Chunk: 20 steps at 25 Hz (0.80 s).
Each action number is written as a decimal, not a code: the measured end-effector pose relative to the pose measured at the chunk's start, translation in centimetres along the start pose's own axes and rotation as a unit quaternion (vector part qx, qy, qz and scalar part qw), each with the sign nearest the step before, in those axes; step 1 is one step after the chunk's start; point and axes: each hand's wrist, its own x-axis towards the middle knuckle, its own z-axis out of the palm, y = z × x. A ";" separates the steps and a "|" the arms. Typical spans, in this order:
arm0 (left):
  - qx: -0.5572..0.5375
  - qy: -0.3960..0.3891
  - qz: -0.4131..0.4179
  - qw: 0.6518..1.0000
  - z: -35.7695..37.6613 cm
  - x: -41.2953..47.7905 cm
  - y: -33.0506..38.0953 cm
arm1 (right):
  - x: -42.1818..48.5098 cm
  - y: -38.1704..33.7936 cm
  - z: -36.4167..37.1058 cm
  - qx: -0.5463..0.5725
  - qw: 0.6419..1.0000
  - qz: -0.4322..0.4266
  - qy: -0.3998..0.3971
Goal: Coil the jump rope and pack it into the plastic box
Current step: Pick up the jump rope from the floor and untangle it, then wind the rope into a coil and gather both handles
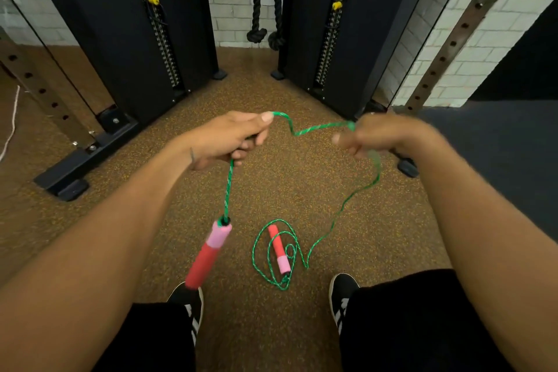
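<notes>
A green braided jump rope (305,130) runs between my two hands at chest height. My left hand (229,140) is closed on the rope, and one red and pink handle (208,254) dangles below it. My right hand (377,137), blurred, grips the rope further along. From there the rope drops in a loose curve to the floor, where it lies in tangled loops around the second red and pink handle (279,249) between my feet. No plastic box is in view.
A black cable machine (136,39) stands ahead with a black rope attachment (265,9) hanging in its middle. Its base bar (84,157) lies to the left. My two black shoes (342,296) rest on the brown speckled floor. A perforated steel upright (453,42) stands at right.
</notes>
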 end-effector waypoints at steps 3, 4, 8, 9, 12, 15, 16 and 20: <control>0.053 -0.066 0.033 0.996 2.7 -0.4 2.8 | -0.6 -2.8 3.5 -0.022 0.984 -0.125 -0.122; 0.043 -0.049 0.048 0.997 3.3 -0.3 3.5 | -0.7 -3.8 3.8 0.076 0.966 -0.195 -0.153; -0.040 -0.023 0.068 0.997 1.9 -0.7 3.8 | -1.0 -3.8 1.3 0.398 0.883 -0.246 -0.033; -0.032 -0.044 0.057 0.997 1.2 -1.0 3.3 | -0.7 -3.0 0.5 0.457 0.860 -0.226 0.022; -0.033 -0.060 0.031 0.997 0.2 -1.6 1.4 | 0.7 -0.9 -0.2 0.495 0.841 -0.180 0.120; -0.131 -0.022 0.050 0.990 0.3 -1.7 1.6 | 1.5 -0.1 0.3 0.471 0.857 -0.142 0.155; -0.178 -0.024 0.061 0.982 0.3 -1.7 1.9 | 1.6 0.1 0.4 0.451 0.867 -0.129 0.169; -0.321 -0.026 0.119 0.939 0.6 -1.8 2.5 | 1.6 0.7 1.9 0.166 0.974 -0.097 0.123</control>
